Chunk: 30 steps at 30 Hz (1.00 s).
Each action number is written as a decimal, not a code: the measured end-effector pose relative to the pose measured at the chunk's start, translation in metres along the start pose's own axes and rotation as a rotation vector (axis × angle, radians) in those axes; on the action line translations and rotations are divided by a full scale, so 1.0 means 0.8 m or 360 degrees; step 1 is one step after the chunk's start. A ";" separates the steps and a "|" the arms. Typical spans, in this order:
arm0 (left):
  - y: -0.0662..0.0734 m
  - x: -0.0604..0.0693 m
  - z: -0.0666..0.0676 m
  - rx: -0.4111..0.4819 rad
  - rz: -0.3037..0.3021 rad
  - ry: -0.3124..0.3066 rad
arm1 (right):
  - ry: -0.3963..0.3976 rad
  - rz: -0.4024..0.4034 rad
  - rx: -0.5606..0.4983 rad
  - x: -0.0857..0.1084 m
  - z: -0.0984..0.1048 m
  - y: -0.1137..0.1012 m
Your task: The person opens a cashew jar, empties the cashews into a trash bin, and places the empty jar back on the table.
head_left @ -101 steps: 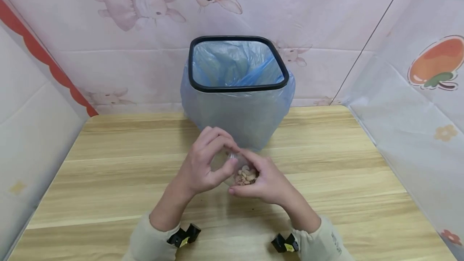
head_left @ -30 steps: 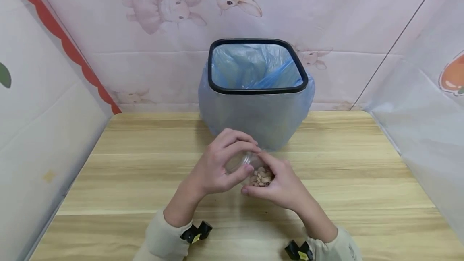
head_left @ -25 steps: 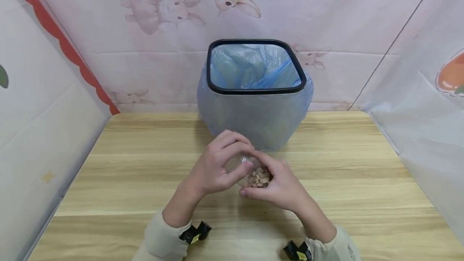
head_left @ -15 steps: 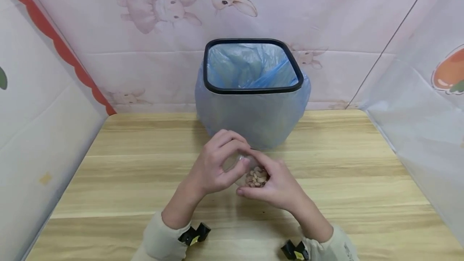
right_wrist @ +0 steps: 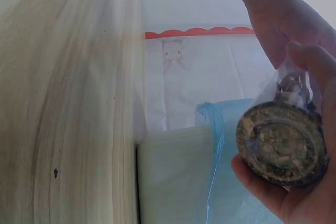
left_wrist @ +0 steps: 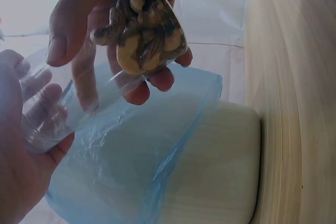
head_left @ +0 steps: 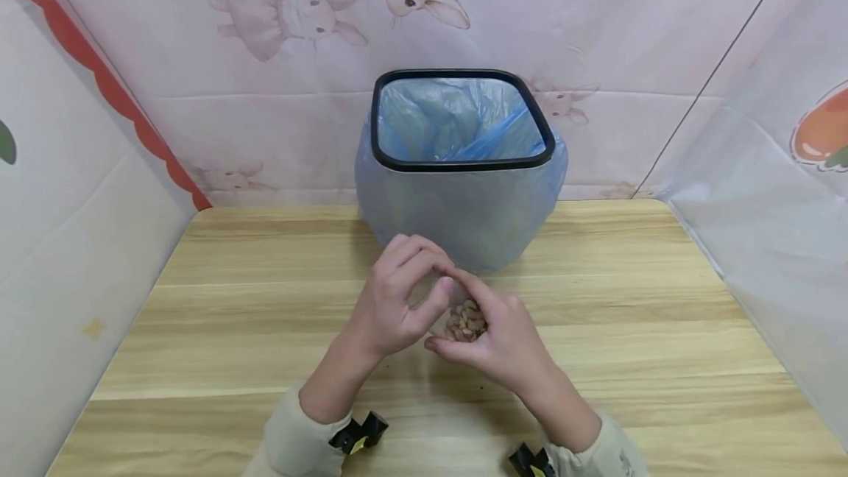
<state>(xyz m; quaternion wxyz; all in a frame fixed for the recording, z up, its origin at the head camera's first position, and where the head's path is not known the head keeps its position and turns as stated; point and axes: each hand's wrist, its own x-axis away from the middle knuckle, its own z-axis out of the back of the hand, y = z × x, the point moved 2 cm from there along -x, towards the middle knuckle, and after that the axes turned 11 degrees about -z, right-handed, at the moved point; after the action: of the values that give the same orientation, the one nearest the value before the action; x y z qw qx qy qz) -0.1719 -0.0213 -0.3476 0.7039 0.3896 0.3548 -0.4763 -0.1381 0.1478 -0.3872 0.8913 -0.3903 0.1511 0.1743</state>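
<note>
Both hands hold a clear plastic jar (left_wrist: 102,90) between them, tilted on its side above the table, in front of the bin. Cashews and other nuts (head_left: 467,321) lie toward the jar's base. My left hand (head_left: 392,308) grips the clear end, its thumb and fingers curled round it; whether a lid sits there I cannot tell. My right hand (head_left: 509,333) curls round the base end, and its fingers and thumb (left_wrist: 71,24) show in the left wrist view. From the right wrist view the round jar base (right_wrist: 283,142) faces the camera, nuts pressed against it.
A bin (head_left: 457,212) with a black rim and a blue plastic liner (head_left: 464,112) stands at the table's back edge, just beyond the hands. A few dark specks dot the wooden table (head_left: 629,330). Printed cloth walls (head_left: 278,124) enclose the back and sides.
The head view shifted right, then partly back. Both hands keep their hold on the jar. The ringed clear end, visible earlier beside the left thumb, is now mostly covered, and the nuts have shifted slightly.
</note>
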 end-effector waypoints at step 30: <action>-0.001 -0.002 0.004 0.0122 -0.0013 -0.0059 | -0.0055 -0.0181 -0.0031 0.000 0.009 0.006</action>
<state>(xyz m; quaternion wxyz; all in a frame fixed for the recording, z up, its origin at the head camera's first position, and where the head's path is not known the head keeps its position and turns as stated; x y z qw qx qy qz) -0.1731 -0.0238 -0.3450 0.6930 0.4060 0.3246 -0.4996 -0.1391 0.1563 -0.3854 0.8984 -0.4039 0.1115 0.1315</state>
